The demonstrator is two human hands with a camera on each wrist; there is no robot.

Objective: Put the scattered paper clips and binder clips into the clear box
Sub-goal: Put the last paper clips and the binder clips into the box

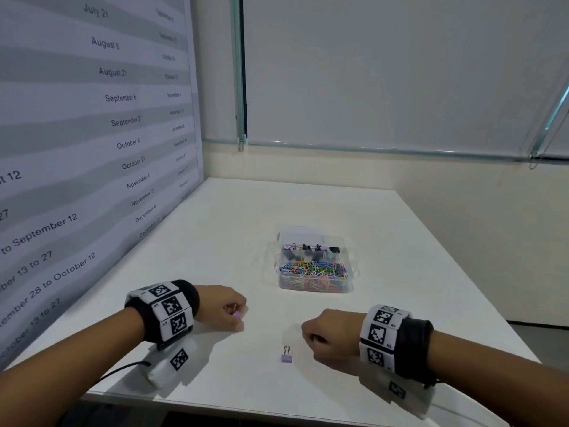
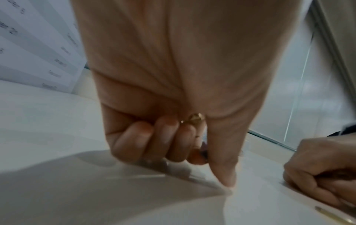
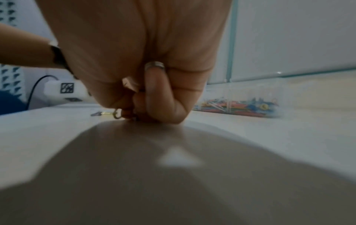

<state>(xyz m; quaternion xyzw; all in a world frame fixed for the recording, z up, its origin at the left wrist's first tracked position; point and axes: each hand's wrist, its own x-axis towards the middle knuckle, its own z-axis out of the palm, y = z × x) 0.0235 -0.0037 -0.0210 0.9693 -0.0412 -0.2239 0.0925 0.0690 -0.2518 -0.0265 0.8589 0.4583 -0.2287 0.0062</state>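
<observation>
Office-like workspace, white desk (image 1: 215,241), wall chart of printed dates (image 1: 92,118), glass partition (image 1: 385,72) behind

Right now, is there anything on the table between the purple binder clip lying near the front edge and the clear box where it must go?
Nothing visible. The purple binder clip lies alone; the white table is bare up to the clear box, which is open. The left hand and right hand flank that path, not in it.

I counted one clear box (image 1: 316,264) on the table (image 1: 400,272), its paper clips (image 1: 312,269) too many to number, with several binder clips behind them. One purple binder clip (image 1: 286,355) lay loose between my two hands.
</observation>
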